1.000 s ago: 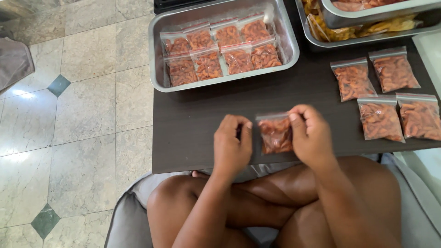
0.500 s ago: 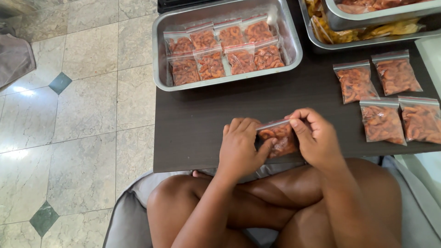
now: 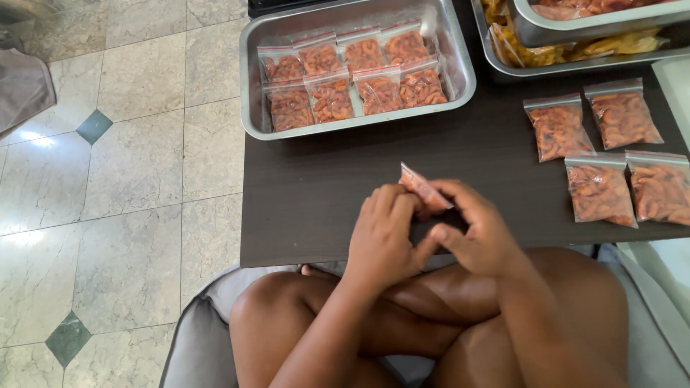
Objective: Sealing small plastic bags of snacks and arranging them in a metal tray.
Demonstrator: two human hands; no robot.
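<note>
since a moment ago the small bag (image 3: 424,188) of orange-red pieces has tipped from flat-facing to edge-up. both my hands pinch it: left hand (image 3: 384,237) below, right hand (image 3: 478,233) beside, above the desk (image 3: 323,187). its long axis slants from upper left to lower right.

Glossy clear plastic bag (image 3: 422,188); dull brushed metal tray (image 3: 460,75); matt dark wood-grain bench (image 3: 316,194); polished stone floor (image 3: 122,187).
</note>
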